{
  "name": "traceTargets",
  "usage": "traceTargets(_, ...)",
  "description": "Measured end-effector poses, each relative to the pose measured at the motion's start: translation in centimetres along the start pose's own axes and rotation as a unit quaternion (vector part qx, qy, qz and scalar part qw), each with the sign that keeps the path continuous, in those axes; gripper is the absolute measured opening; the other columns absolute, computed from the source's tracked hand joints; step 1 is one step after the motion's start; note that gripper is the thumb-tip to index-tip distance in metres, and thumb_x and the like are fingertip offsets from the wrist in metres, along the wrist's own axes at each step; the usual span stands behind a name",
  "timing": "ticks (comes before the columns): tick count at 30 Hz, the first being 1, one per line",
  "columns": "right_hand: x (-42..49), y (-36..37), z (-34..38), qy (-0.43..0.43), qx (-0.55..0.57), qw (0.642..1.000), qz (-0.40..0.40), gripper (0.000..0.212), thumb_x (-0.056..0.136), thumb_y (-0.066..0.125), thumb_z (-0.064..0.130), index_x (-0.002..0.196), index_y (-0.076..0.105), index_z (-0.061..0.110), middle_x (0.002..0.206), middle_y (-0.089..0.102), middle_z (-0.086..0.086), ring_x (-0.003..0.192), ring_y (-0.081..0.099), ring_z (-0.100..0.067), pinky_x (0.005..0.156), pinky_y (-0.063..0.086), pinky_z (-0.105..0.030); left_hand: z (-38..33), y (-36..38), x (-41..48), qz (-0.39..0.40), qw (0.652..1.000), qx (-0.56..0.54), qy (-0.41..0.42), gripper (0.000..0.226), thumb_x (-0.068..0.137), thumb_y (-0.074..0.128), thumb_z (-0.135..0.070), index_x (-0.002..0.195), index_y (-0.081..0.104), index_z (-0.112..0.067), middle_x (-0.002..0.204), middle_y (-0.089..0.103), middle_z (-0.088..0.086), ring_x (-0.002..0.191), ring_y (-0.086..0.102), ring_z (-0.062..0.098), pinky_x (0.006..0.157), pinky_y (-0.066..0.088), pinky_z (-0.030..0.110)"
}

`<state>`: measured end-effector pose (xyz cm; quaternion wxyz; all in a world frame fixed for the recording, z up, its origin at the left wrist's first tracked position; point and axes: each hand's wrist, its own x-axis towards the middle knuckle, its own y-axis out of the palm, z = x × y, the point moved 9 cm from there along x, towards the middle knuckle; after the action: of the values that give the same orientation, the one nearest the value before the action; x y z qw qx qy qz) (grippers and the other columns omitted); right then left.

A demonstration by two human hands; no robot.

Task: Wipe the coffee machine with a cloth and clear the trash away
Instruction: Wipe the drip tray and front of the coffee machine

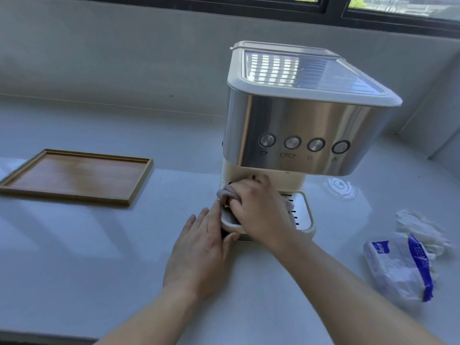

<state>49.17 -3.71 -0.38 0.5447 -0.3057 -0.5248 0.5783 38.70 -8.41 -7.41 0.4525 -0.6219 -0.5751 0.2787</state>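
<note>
Now right hand (258,210) is closed around the grey cloth (225,194), pressing it on the coffee machine (298,115) drip tray (302,215). Left hand (199,252), fingers flat and loose, rests against the tray's front-left corner. Plastic wrapper (400,265) lies right of the machine.

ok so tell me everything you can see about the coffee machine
The coffee machine stands upright on the white counter below the window. It has a brushed-steel front with four round buttons above small icons, a cream body and a slatted top under a clear cover. Its cream drip tray carries a metal grate. The right hand presses a greyish cloth onto the tray; the left hand rests against the tray's front left corner.
</note>
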Motion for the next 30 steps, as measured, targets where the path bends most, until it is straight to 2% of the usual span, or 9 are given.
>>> traceTargets(3,-1.8,0.3,0.8,-0.053,0.038,0.998,0.018,0.009,0.086,0.049,0.026,0.088,0.058,0.024,0.094,0.063,0.012,0.093,0.044,-0.015,0.082,0.04,-0.033,-0.1,-0.3,0.0,-0.006,1.0,-0.007,0.003,0.059,0.098,0.02,-0.054,0.148,0.02,-0.024,0.156,0.033,-0.011,0.146,0.021,0.006,0.122,0.013,0.033)
traceTargets(5,-3.5,-0.1,-1.2,-0.056,0.041,0.997,0.031,0.009,0.087,0.051,0.027,0.091,0.059,0.028,0.099,0.06,0.017,0.093,0.045,-0.011,0.082,0.043,-0.034,0.0,-0.2,0.0,0.001,1.0,0.001,-0.001,0.069,0.095,0.014,-0.059,0.153,0.012,-0.022,0.161,0.024,-0.009,0.149,0.015,0.007,0.123,0.008,0.031)
traceTargets(7,-4.4,-1.3,-4.8,0.011,0.023,1.0,-0.001,0.016,0.091,0.052,0.035,0.103,0.063,0.034,0.119,0.054,0.021,0.106,0.047,-0.01,0.084,0.048,-0.038,0.1,0.0,0.0,0.002,1.0,0.015,0.001,0.079,0.091,0.005,-0.064,0.156,0.0,-0.019,0.163,0.019,-0.007,0.15,0.011,0.009,0.123,0.002,0.027)
traceTargets(9,-4.1,-2.3,-7.2,0.079,0.007,0.996,-0.048,0.019,0.092,0.055,0.038,0.105,0.068,0.032,0.125,0.049,0.007,0.109,0.046,-0.022,0.083,0.05,-0.042,0.2,-0.1,0.0,-0.008,1.0,0.014,-0.002,0.079,0.091,0.005,-0.064,0.156,-0.003,-0.02,0.163,0.019,-0.007,0.15,0.009,0.008,0.121,-0.002,0.024)
traceTargets(13,-2.1,-1.9,-8.2,0.16,-0.031,0.983,-0.081,0.02,0.094,0.055,0.032,0.094,0.069,0.017,0.107,0.058,-0.003,0.094,0.041,-0.024,0.078,0.046,-0.038,0.2,-0.1,0.0,-0.01,1.0,0.011,-0.001,0.076,0.093,0.008,-0.064,0.156,-0.003,-0.021,0.163,0.02,-0.007,0.15,0.01,0.008,0.121,-0.002,0.024)
traceTargets(17,-1.0,-2.0,-5.7,0.12,-0.038,0.984,-0.129,0.018,0.09,0.059,0.023,0.074,0.065,0.016,0.088,0.067,-0.003,0.09,0.053,-0.025,0.066,0.037,-0.032,0.1,-0.1,-0.1,-0.01,1.0,0.016,0.001,0.076,0.093,0.008,-0.062,0.156,-0.001,-0.02,0.162,0.02,-0.007,0.149,0.011,0.008,0.122,0.001,0.026)
traceTargets(24,1.4,-0.5,0.6,-0.012,-0.044,0.998,-0.048,0.02,0.093,0.051,0.025,0.09,0.07,0.02,0.092,0.07,0.001,0.098,0.055,-0.025,0.082,0.048,-0.036,-0.1,-0.6,-0.2,-0.005,1.0,0.02,-0.008,0.072,0.097,0.017,-0.057,0.156,0.002,-0.019,0.161,0.024,-0.006,0.149,0.015,0.008,0.123,0.006,0.027)
traceTargets(27,0.7,-1.3,-4.1,0.078,-0.046,0.996,0.01,0.018,0.087,0.052,0.02,0.08,0.068,0.023,0.089,0.066,0.0,0.089,0.059,-0.027,0.076,0.054,-0.037,-0.1,-0.7,-0.2,-0.012,1.0,0.016,-0.007,0.073,0.096,0.016,-0.058,0.156,0.003,-0.019,0.161,0.026,-0.006,0.149,0.016,0.009,0.123,0.006,0.026)
traceTargets(30,-1.3,-2.9,-8.2,0.142,-0.061,0.988,0.006,0.015,0.08,0.054,0.015,0.069,0.061,0.023,0.082,0.061,0.001,0.085,0.049,-0.025,0.068,0.049,-0.034,0.0,-0.6,-0.2,-0.017,1.0,0.015,-0.005,0.072,0.097,0.017,-0.058,0.156,0.002,-0.02,0.161,0.025,-0.005,0.149,0.016,0.009,0.123,0.004,0.026)
